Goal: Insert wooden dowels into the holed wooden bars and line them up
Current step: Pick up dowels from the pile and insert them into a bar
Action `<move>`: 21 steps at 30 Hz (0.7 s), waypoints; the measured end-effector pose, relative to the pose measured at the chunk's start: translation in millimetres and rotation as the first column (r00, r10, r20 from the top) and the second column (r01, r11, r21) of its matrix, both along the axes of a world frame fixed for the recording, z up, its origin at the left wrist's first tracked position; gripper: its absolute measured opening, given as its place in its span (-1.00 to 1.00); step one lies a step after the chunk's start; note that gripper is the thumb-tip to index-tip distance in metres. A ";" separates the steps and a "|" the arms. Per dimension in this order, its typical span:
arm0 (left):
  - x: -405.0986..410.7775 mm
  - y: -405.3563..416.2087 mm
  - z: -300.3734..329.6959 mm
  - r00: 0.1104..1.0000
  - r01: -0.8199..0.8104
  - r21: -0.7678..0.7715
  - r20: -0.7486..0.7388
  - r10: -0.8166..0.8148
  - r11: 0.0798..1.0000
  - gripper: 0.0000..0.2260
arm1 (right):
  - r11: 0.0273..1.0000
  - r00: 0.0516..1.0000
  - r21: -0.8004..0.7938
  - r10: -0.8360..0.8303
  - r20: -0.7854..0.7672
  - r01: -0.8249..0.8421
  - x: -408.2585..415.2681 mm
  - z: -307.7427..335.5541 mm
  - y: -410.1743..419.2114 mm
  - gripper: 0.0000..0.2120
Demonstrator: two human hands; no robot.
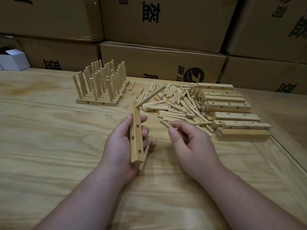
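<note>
Left hand (123,143) grips a holed bar (136,131), long axis pointing away; right hand (191,140) pinches a dowel (164,124).

Two hands (126,143), one held holed bar (136,133) with one dowel (151,96) inserted, and three visible empty holes.

Dim, warm, even light; wide-angle bending at edges.

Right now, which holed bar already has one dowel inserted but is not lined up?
The bar held upright in the left hand; one dowel sticks from its top.
</note>
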State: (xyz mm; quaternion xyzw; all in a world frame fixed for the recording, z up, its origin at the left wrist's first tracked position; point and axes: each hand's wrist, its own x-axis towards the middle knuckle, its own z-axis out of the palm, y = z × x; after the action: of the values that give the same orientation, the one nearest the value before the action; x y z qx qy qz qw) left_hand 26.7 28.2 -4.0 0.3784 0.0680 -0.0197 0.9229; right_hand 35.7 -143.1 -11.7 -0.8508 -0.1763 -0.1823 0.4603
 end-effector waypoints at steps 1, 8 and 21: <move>-0.6 -0.4 0.4 1.000 -0.005 0.012 0.010 0.005 1.000 -0.64 | 1.000 1.000 0.023 0.004 0.020 -0.004 -0.4 1.4 0.2 -0.77; -5.6 -3.8 4.0 0.999 -0.002 0.104 0.049 -0.003 0.995 -0.69 | 0.993 0.982 0.048 0.099 0.161 -0.108 -4.7 4.7 2.7 -0.76; -6.6 -4.9 0.8 0.998 -0.044 0.236 0.054 0.032 0.971 -0.70 | 0.980 0.944 0.052 0.170 0.284 -0.192 -7.0 8.1 3.1 -0.88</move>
State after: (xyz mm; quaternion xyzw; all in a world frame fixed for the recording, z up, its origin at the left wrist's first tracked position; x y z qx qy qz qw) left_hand 20.1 23.3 -3.2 0.4851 0.0540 0.0156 0.8726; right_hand 28.7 -140.0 -3.6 -0.7781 -0.3092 -0.2638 0.4789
